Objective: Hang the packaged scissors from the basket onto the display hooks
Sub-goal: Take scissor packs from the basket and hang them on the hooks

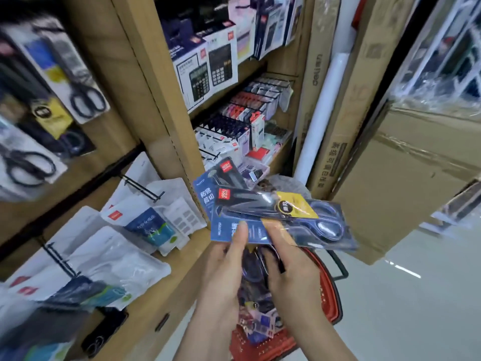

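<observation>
While the left grip [223, 267] and right grip [289, 267] each pinch the packs [260, 204] over the basket [334, 303], they lie crosswise, hang ends seemingly left, toward the hooks [144, 188]; left grip nearer.

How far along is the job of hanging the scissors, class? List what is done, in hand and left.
Done: scissor packs already hang at upper left. In hand: the left hand and right hand hold two packs above the red basket. Left: those two, plus more packets lying in the basket, need hanging.
</observation>
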`<state>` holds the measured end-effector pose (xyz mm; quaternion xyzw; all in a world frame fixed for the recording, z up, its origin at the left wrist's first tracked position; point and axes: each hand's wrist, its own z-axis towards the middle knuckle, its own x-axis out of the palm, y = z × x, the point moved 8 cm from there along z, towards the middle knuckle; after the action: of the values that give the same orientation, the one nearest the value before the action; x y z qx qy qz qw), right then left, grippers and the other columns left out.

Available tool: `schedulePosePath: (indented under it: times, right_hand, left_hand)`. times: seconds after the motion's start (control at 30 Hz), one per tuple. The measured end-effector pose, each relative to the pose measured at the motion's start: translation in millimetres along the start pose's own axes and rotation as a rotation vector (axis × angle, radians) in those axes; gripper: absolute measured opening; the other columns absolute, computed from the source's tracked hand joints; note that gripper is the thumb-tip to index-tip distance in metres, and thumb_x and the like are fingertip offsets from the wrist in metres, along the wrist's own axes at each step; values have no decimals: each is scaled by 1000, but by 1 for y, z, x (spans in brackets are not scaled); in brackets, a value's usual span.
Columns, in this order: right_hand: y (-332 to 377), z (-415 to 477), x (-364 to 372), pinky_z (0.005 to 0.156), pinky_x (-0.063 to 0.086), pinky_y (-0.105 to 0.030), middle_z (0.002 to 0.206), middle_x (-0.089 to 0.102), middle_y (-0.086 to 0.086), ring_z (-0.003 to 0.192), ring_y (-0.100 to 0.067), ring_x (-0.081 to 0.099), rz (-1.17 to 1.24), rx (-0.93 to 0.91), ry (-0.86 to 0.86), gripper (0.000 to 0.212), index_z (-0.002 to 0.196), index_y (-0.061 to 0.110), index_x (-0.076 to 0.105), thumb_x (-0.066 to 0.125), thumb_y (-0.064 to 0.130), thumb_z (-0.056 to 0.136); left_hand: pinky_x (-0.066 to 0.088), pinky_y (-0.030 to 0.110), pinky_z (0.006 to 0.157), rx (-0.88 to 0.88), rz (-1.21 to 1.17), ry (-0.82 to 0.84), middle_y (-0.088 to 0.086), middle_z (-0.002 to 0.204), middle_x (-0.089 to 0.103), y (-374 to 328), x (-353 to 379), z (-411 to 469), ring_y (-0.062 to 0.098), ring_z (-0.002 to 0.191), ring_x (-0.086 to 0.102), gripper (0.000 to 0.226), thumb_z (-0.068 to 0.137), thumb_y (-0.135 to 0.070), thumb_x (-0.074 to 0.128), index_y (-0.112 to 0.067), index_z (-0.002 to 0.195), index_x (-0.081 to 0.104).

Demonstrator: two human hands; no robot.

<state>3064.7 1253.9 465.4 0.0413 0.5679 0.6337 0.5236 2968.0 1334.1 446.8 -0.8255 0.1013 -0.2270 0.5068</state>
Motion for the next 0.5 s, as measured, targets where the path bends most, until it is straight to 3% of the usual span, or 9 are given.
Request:
schedulePosePath:
  times: [0.07,0.13,0.23,0.3,0.37,0.43,0.47,0.5]
  right_hand:
    - [15,0,-5,87,46,-20,124,68,-3,100,-20,66,-56,-127,21,48,134,17,60,62,9,87]
    - [23,0,-13,80,46,-20,114,71,-3,89,-18,66,-19,-173,20,52,134,24,59,62,6,86]
    - [17,7,-29,73,39,-3,117,64,21,83,12,58,125,-36,105,72,145,52,34,62,10,93]
    - [-2,9,-38,71,40,1,113,55,33,83,22,54,198,111,161,89,144,60,16,66,8,91]
    - [-26,11,-39,74,52,-11,107,67,23,84,13,62,354,283,190,95,141,62,21,70,2,87]
    - [-39,14,-39,71,59,-42,95,74,8,74,-12,69,415,388,186,86,139,55,36,71,-2,84]
    - [-40,17,-38,70,58,-42,93,73,7,73,-15,69,429,409,191,78,138,45,43,70,-4,83]
    - [-38,21,-36,69,58,-32,93,72,7,75,-10,69,456,412,198,67,134,34,51,68,-8,84]
  left_hand:
    - [55,37,82,8,-129,-138,2,103,77,-2,1,-6,18,95,73,39,78,-36,71,-21,114,69]
    - [55,43,87,39,-221,-192,9,111,74,-9,0,-10,24,100,72,41,79,-28,72,-17,119,66]
    - [52,60,94,95,-319,-221,16,121,69,-29,-12,-18,36,110,67,43,85,-26,73,-15,126,62]
    - [60,52,79,197,-354,-309,9,112,74,-56,-37,-25,30,100,71,32,92,-22,65,-18,124,62]
    - [62,41,69,326,-380,-372,5,103,75,-89,-65,-37,26,94,73,31,93,-21,60,-19,124,60]
    - [62,37,70,458,-344,-453,1,103,74,-116,-94,-55,23,92,74,35,96,-18,58,-18,131,55]
    - [62,36,71,512,-302,-494,-1,102,74,-127,-106,-66,20,90,74,33,97,-16,56,-17,131,55]
    - [62,35,71,553,-250,-528,-3,99,74,-133,-120,-76,17,88,74,29,98,-15,56,-18,127,58]
